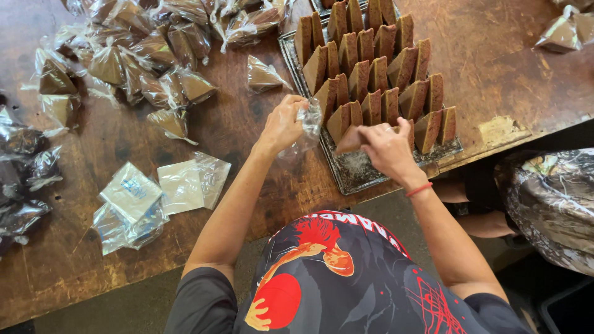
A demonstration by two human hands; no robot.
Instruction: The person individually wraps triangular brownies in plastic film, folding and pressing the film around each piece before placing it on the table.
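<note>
The right hand (388, 150) pinches a brown cake wedge (350, 141) at its fingertips; just left of it, the left hand (283, 124) grips a clear plastic bag (308, 127).

- Soft daylight falls evenly; shadows under the right hand (388, 150) stay faint.
- Glare glints on the clear bag (307, 127) at the left hand (283, 124) fingers.
- Edges bend, perhaps from a wide lens.
- Fingertips look slightly soft.

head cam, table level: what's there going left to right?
Dark wrapped packs → stack of empty clear bags → left hand holding a clear bag → right hand on a brown cake wedge → wrapped wedges at the far right.
</note>
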